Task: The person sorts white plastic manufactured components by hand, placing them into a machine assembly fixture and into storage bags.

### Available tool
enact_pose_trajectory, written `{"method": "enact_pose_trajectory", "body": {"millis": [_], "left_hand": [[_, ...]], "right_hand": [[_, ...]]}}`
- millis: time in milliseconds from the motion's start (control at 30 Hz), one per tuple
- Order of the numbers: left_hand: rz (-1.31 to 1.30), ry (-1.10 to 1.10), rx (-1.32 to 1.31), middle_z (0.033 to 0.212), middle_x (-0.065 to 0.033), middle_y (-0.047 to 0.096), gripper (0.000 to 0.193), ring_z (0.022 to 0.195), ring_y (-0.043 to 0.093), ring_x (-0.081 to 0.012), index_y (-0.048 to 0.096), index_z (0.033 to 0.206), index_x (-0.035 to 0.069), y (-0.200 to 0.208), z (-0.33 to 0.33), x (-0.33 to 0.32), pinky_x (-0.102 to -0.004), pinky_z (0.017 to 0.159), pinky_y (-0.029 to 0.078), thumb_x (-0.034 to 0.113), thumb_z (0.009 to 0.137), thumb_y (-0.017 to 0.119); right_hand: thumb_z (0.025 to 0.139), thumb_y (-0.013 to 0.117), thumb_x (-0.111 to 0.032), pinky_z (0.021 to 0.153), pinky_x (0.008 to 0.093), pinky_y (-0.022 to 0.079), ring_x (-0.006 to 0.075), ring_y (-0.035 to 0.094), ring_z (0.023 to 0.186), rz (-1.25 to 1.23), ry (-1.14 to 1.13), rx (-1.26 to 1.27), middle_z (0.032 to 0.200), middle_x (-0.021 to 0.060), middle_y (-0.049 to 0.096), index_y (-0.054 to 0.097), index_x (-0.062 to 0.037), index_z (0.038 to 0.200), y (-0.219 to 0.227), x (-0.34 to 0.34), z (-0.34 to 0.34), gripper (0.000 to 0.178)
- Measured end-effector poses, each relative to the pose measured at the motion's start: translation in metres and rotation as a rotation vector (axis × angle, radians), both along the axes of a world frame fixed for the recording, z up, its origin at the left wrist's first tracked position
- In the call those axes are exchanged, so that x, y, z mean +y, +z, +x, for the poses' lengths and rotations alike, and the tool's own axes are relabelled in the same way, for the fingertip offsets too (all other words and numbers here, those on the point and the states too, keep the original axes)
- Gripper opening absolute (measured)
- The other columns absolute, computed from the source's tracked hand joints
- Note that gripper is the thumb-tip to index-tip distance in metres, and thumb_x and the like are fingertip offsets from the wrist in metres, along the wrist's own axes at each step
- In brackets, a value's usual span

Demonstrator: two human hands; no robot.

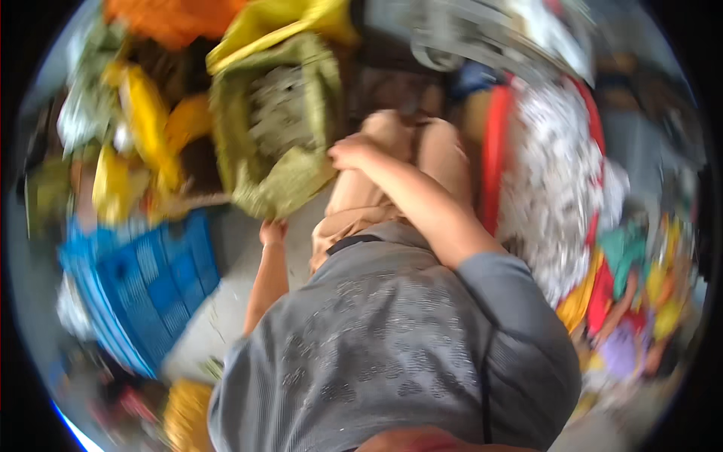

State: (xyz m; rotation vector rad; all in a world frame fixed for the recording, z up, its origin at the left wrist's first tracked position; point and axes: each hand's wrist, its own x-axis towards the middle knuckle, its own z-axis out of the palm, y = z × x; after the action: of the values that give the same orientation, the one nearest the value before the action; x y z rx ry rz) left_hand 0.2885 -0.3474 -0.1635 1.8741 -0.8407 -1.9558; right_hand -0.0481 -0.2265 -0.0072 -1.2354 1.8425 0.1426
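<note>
An olive-green woven sack (286, 184) stands with its mouth wide apart, ahead and to the left of my knees. Whitish-grey small pieces (280, 109) lie inside it, too blurred to name. My left hand (273, 231) is closed at the sack's near edge, gripping the fabric from below. Across my lap reaches my right arm, and my right hand (349, 153) is closed on the sack's right rim. Motion blur softens the fingers of both hands.
A red-rimmed tub (495, 158) heaped with white strips (550, 166) stands right of my legs. Left are a blue plastic crate (154, 290) and yellow bags (143, 113). Behind the sack lie a yellow sack (263, 34) and orange material (173, 19). Colourful cloth-like items (625, 294) lie at right.
</note>
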Motion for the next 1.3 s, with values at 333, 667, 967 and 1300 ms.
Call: {"method": "enact_pose_trajectory", "body": {"millis": [333,667,967,1300], "left_hand": [[-0.076,-0.164,-0.037,0.077,-0.0020,0.061,0.028,0.064,0.056,-0.0122,0.058,0.107,0.010,0.072,-0.023,-0.033,-0.0229,0.055,0.047,-0.002,0.081,0.054],[-0.491,-0.159,-0.002,0.069,0.0000,0.056,0.009,0.050,0.046,-0.0065,0.056,0.094,0.008,0.107,-0.036,-0.016,-0.0197,0.043,0.037,0.004,0.086,0.053],[-1.311,-0.363,-0.529,0.101,-0.0124,0.062,0.028,0.084,0.058,-0.0268,0.056,0.108,0.000,0.179,-0.080,-0.033,-0.0335,0.076,0.047,0.004,0.081,0.053],[-1.193,-0.455,0.008,0.092,-0.0070,0.065,0.021,0.082,0.061,-0.0144,0.061,0.103,0.001,0.234,-0.179,-0.022,-0.0256,0.072,0.048,0.013,0.086,0.062]], "right_hand": [[0.075,0.062,-0.009,0.072,0.0338,0.048,0.0244,0.061,0.083,-1.207,-0.677,0.436,0.080,0.0055,0.062,0.065,-0.0090,0.079,0.072,0.222,-0.052,0.005],[0.084,0.053,-0.041,0.086,0.0473,0.047,0.0392,0.057,0.103,-0.011,-1.442,0.761,0.115,0.0250,0.057,0.037,-0.0110,0.134,0.018,0.409,-0.129,0.060],[0.084,0.053,-0.040,0.082,0.0493,0.048,0.0434,0.060,0.095,-0.280,-1.594,0.734,0.103,0.0283,0.061,0.035,-0.0086,0.135,0.003,0.403,-0.105,0.062],[0.080,0.062,-0.048,0.076,0.0390,0.049,0.0345,0.062,0.091,-0.778,-1.755,0.623,0.106,0.0192,0.063,0.034,-0.0101,0.135,-0.067,0.433,-0.124,0.073]]}}
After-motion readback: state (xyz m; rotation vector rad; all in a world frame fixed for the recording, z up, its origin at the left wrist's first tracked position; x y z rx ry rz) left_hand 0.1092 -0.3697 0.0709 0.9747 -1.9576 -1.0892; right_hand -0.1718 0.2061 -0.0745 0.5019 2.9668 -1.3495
